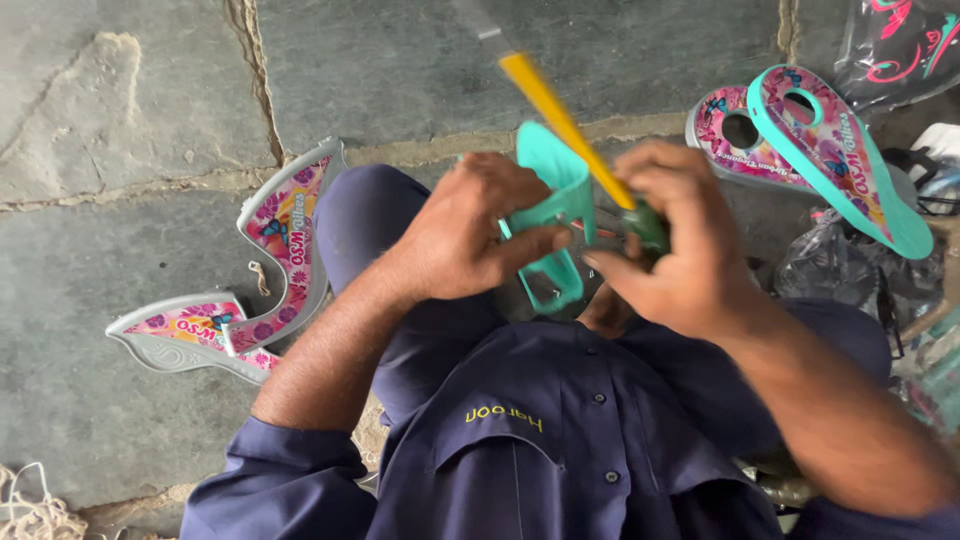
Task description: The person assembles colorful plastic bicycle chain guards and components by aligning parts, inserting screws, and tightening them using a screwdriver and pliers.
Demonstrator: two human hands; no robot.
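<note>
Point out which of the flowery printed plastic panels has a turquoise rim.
It is the long panel at upper right, lying over a grey-rimmed one. The two panels on the floor at left also have grey rims.

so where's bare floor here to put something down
Free: the stone floor at upper left, above the curved floral panel, and the slab left of it. Crowded: the right side, with teal-edged floral panels and plastic bags beside the right hand.
</note>
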